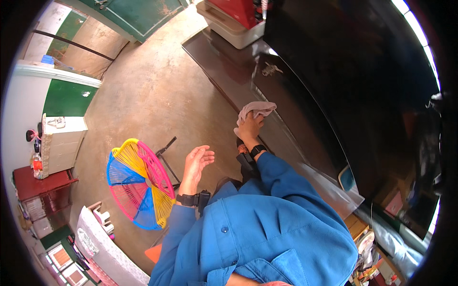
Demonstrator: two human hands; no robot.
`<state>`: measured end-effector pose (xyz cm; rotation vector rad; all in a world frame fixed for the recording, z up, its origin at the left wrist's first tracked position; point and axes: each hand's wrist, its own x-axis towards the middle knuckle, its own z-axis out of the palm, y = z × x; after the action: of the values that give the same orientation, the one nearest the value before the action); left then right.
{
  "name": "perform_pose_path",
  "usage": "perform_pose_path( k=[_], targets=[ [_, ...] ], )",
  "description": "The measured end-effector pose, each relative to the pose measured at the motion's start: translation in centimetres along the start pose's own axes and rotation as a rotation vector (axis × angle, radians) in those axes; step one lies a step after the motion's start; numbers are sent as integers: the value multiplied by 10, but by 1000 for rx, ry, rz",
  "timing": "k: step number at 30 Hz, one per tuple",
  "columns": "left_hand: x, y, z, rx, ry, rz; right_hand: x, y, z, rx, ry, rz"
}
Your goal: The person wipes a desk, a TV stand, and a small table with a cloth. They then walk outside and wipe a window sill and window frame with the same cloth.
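Observation:
My right hand (250, 128) grips a crumpled pale pink cloth (258, 107), which lies against the front part of a dark glossy cabinet (286, 103). Some fingers are hidden in its folds. Beyond the cloth, a small cluster of metal objects, perhaps keys (271, 69), rests on the cabinet top. My left hand (198, 161) hangs in the air over the floor, holding nothing, its fingers slightly curled and partly apart. Nearest to it is a round chair (137, 182) strung with yellow, blue and pink cord. Both wrists carry dark bands.
A large black glossy screen (350, 89) rises along the cabinet's back. On the cabinet's far end stands a beige bin (232, 32) with a red item (236, 10). A white drawer unit (66, 150) lines the left wall, near a cloth-covered table (103, 246). Dark chair legs (168, 157) jut over the floor.

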<state>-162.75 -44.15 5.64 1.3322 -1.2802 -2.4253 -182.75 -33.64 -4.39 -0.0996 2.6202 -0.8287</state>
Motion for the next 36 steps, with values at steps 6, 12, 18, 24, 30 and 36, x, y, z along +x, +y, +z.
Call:
perform_pose_path(
  k=[6, 12, 18, 24, 30, 36],
  targets=[
    [57, 70, -22, -72, 51, 39, 55, -68, 42, -34, 29, -44],
    [123, 136, -64, -199, 39, 79, 101, -138, 74, -59, -16, -92],
    [215, 226, -123, -254, 39, 127, 161, -239, 120, -126, -4, -123],
    [291, 330, -174, -229, -3, 117, 223, -326, 171, -155, 44, 29],
    [344, 403, -202, -99, -36, 88, 296, -401, 183, 468, -344, -117],
    [407, 475, -218, 29, -37, 209, 303, -529, 168, 1066, -829, -196]
  ],
)
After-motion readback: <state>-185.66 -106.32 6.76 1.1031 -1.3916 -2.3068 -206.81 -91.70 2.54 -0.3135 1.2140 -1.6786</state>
